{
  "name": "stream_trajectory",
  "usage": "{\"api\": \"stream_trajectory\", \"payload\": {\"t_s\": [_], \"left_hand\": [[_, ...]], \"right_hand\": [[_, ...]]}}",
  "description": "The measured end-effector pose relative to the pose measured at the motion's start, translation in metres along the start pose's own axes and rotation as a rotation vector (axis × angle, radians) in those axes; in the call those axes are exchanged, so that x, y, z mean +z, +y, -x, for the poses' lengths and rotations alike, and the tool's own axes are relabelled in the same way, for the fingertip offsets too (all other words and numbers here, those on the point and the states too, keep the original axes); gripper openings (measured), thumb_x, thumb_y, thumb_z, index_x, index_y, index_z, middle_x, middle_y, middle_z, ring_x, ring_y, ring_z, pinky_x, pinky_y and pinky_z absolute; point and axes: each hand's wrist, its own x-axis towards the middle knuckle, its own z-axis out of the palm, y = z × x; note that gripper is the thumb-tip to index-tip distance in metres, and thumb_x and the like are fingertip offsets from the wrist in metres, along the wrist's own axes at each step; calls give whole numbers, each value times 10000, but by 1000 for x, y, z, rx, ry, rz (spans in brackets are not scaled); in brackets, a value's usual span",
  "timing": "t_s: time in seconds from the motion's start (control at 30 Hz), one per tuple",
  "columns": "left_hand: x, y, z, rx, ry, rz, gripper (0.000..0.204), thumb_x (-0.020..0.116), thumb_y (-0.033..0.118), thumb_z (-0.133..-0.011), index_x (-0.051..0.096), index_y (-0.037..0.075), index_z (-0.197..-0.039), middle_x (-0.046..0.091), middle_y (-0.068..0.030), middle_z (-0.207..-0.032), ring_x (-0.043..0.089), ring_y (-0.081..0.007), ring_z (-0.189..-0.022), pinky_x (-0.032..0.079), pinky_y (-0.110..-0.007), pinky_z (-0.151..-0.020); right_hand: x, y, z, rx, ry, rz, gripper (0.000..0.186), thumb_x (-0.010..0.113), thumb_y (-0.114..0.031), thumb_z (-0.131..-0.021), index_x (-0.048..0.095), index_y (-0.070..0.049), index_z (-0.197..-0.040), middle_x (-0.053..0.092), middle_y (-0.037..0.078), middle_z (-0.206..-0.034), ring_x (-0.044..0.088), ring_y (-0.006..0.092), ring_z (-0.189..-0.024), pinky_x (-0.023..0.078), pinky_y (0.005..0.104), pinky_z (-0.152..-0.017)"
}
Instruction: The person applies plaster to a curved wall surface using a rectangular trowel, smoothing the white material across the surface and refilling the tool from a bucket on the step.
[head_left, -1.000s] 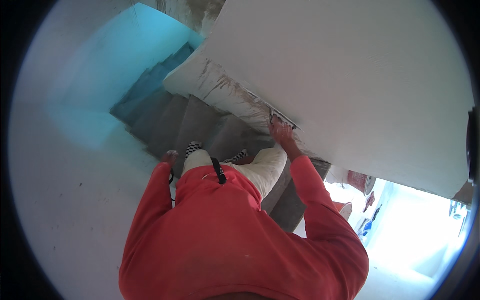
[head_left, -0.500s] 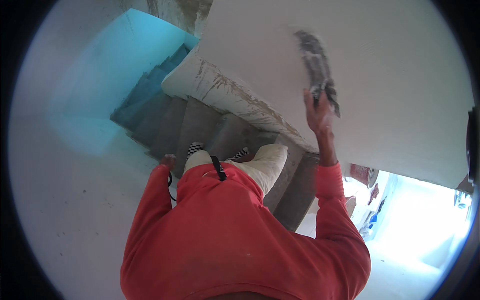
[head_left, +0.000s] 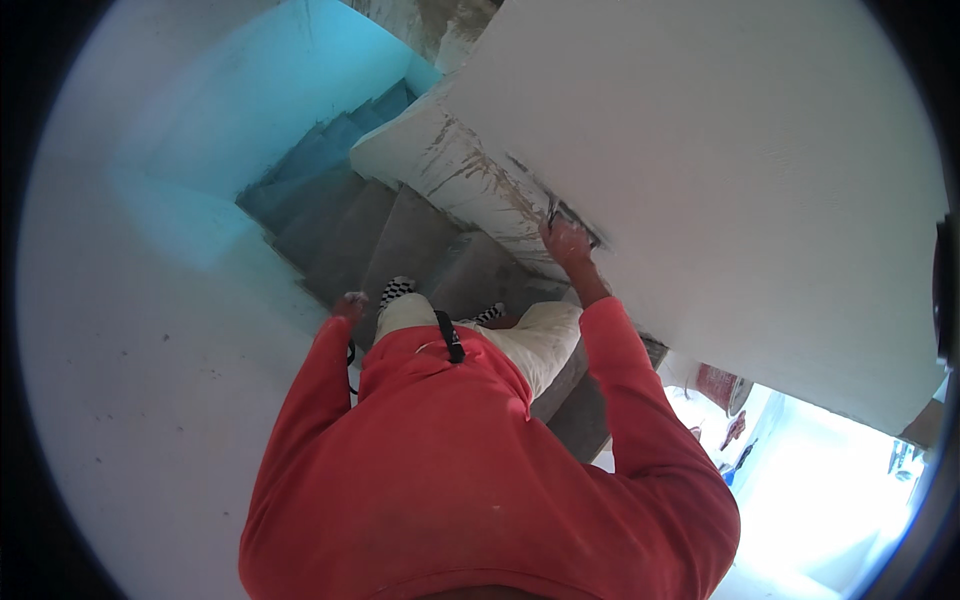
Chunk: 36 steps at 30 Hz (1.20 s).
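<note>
My right hand grips a dark, plaster-smeared trowel, its long blade lying nearly flat on the smooth white wall surface just above a rough, streaked lower band. A thin dark smear trails up-left from the blade. Low by my left thigh hangs my left hand, its dusty fingers curled; whatever is in them, if anything, is too small to make out. My feet in checkered socks stand on grey concrete steps, below my red top and cream trousers.
A winding staircase runs away to the upper left beside a white wall. At lower right, beyond the step edge, a bright opening shows a red-and-white bucket and small items I cannot make out.
Half a second ago the trowel was higher on the wall, upright and blurred. Now it is down along the lower edge again, near where it was one second ago.
</note>
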Motion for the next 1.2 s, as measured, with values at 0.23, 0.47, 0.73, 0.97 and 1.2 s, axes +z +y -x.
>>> {"api": "stream_trajectory", "payload": {"t_s": [0.23, 0.47, 0.73, 0.97, 1.2], "left_hand": [[-21, -15, -12, -172, -167, -303, 237, 543, 304, -819, 575, 86, -907, 611, -22, -822, 589, -164, -739, 484, -323, -658], [-31, 21, -43, 191, -368, -912, 255, 507, 277, -804, 573, 102, -977, 595, -140, -1010, 580, -288, -960, 480, -414, -769], [-29, 19, -57, 437, -346, -1475, 371, 400, 370, -852, 594, 103, -1021, 582, -168, -1084, 566, -312, -1012, 454, -447, -838], [-9, 58, -80, 661, -429, -1564, 168, 557, 230, -761, 623, 141, -887, 626, -96, -985, 601, -279, -914, 483, -401, -796], [-34, 110, -98, 45, -429, -664, 137, 520, 251, -810, 608, 152, -846, 611, -32, -783, 607, -185, -768, 489, -352, -649]], "right_hand": [[-164, -17, -4, 111, 282, -120, 307, 550, -309, -846, 570, -16, -754, 586, 194, -624, 594, 363, -612, 482, 441, -559], [-361, 24, 32, 412, 562, -531, 262, 564, -259, -875, 581, -18, -775, 522, 44, -605, 509, 108, -556, 419, 303, -506], [-420, 28, 103, 368, 515, -798, 210, 600, -257, -852, 590, -56, -792, 545, 18, -585, 505, 98, -438, 379, 236, -367], [-326, 25, 79, 85, 571, 338, 252, 642, -274, -764, 489, -93, -680, 550, 58, -565, 576, 225, -485, 458, 341, -414], [-413, 36, 60, 362, 975, 351, 288, 643, -309, -778, 493, -78, -695, 541, 89, -547, 546, 229, -430, 411, 343, -360]]}}
